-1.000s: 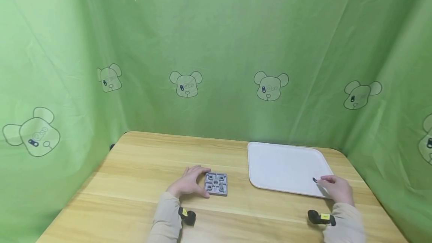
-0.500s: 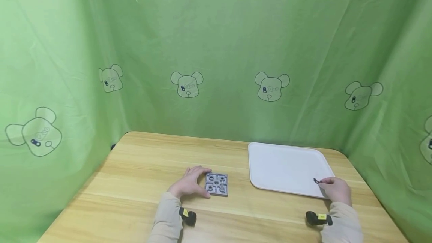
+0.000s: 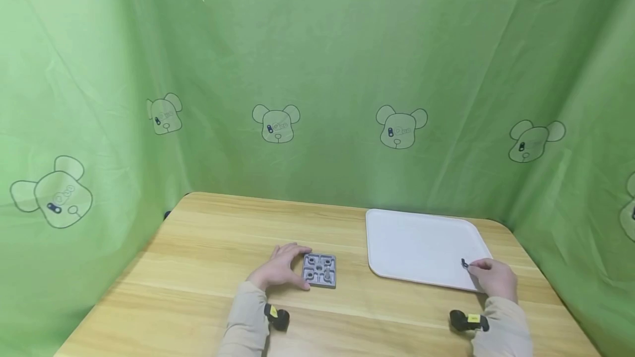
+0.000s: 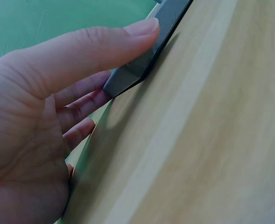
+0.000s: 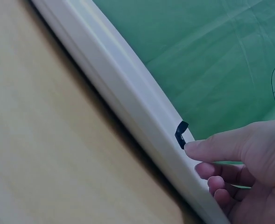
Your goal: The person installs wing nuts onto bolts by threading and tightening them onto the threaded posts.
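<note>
On the table at centre lies a grey square plate [image 3: 319, 270] with molded recesses and raised rings on its top face. My left hand [image 3: 279, 270] holds it by its left side, thumb at the near edge and fingers at the far one. In the left wrist view the thumb presses against the dark side of the plate [image 4: 137, 65]. Over the right part of a white tray [image 3: 421, 247], my right hand [image 3: 496, 277] pinches a small black bent piece [image 5: 181, 134] between thumb and fingertips. The piece sticks out past the thumb tip, its other end hidden in the fingers.
The white tray's raised rim [image 5: 123, 74] runs under the right hand. A wooden table [image 3: 213, 236] carries everything. Green curtain [image 3: 317, 169] with printed bear heads stands behind and on both sides. Each wrist wears a black camera [image 3: 279, 319].
The right hand has shifted slightly left since a second ago, and the black piece in its fingers has turned so its free end points more upward. The left hand and plate stay in place.
</note>
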Tool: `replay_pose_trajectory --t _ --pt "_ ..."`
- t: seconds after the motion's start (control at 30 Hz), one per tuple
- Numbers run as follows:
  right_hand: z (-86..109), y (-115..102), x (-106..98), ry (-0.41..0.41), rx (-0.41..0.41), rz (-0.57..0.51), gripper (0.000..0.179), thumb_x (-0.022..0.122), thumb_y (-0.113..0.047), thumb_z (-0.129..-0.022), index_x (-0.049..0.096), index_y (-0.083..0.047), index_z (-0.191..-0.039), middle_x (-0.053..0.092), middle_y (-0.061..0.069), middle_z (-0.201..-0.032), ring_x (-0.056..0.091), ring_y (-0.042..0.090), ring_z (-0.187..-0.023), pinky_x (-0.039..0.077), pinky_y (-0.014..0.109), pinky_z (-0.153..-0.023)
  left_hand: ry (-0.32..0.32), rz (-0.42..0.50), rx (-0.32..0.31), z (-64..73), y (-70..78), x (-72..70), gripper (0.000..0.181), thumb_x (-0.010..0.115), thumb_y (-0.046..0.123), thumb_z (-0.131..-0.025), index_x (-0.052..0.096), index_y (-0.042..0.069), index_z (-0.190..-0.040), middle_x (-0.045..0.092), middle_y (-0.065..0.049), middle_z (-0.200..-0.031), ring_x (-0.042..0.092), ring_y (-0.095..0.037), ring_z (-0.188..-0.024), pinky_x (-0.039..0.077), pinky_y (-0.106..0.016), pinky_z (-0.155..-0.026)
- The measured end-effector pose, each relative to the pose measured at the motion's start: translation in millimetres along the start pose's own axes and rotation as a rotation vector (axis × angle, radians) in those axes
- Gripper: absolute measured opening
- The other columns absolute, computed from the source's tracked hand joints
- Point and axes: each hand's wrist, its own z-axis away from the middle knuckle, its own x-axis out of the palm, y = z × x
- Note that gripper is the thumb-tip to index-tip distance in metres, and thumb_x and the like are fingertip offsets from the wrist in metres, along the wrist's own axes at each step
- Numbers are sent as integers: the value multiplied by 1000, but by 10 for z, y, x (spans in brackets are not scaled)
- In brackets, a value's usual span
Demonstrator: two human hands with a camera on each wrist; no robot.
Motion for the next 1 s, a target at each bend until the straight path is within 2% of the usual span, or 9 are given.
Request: replay_pose_trajectory --t 0.13,0.33,0.57,0.67,0.9,1.0 --pt "22 -116 -24 10 -21 -8 31 61 -23 -90 68 5 -103 66 29 -112 56 47 -106 42 51 -86 -1 -2 6 -2 6 -1 92 88 33 -60 48 13 -141 43 -13 -151 27 -38 -146 1 -62 -121" --pt "50 -371 -41 50 -95 -29 27 61 -20 -92 69 3 -101 69 25 -103 60 38 -95 40 37 -74 -9 6 -4 -5 8 -5 92 88 33 -61 48 13 -141 42 -14 -152 26 -38 -147 -1 -61 -122" --pt "126 -732 -54 121 -277 -13 19 65 -15 -89 71 3 -94 70 21 -90 57 25 -80 39 29 -66 -3 0 -5 -4 8 -5 92 88 33 -61 48 12 -141 42 -15 -151 27 -38 -146 1 -62 -121" --pt "160 -886 -48 135 -330 -22 17 66 -13 -88 72 2 -93 70 19 -87 55 22 -77 38 26 -64 0 -5 -3 -6 7 -7 92 88 33 -61 48 12 -141 43 -15 -151 27 -38 -146 1 -62 -121" --pt "218 -1166 -21 158 -381 -46 14 69 -14 -87 73 -2 -92 69 14 -84 48 10 -71 39 24 -62 -2 -11 -7 -7 9 -10 91 88 32 -61 48 13 -141 43 -14 -151 27 -37 -146 1 -62 -122" --pt "262 -1292 -6 152 -405 -50 12 69 -14 -87 73 -3 -91 68 13 -85 48 10 -71 39 24 -61 -3 -8 -10 -7 9 -11 90 88 32 -61 49 13 -140 43 -14 -151 27 -37 -147 1 -62 -122"
